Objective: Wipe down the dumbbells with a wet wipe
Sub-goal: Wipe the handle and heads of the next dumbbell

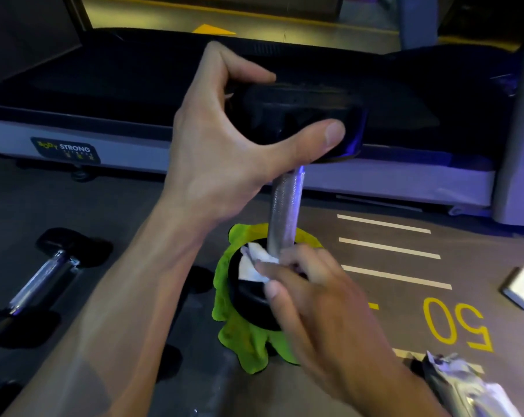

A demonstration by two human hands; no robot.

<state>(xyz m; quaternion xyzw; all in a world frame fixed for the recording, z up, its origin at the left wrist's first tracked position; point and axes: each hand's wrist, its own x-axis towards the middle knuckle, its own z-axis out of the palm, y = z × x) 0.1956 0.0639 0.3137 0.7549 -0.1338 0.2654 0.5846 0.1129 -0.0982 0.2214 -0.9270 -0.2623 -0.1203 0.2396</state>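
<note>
Standing upright on its lower head on a green cloth [242, 341], with the dumbbell [285, 206] in the middle of the view, bar vertical. Gripped at the upper head by the left hand [224, 136], fingers curled over the far edge and thumb pressed on the near side. Held by the right hand [321, 299], a white wipe [256, 266], pinched between fingertips and pressed on the top face of the lower head, just beside the foot of the bar; hand blurred, so exact finger positions hard to tell. Lying on the floor [134, 224] at the left, well apart, a second dumbbell [41, 275], tilted on its side. Behind, across the whole width, a treadmill [104, 94] with dark belt and a logo on its grey side. Painted on the floor at the right, white lines [390, 248] and yellow number 50 [456, 323]. Near the right edge, a white packet [522, 287]; at the bottom right, a crumpled silver wrapper [459, 386]
</note>
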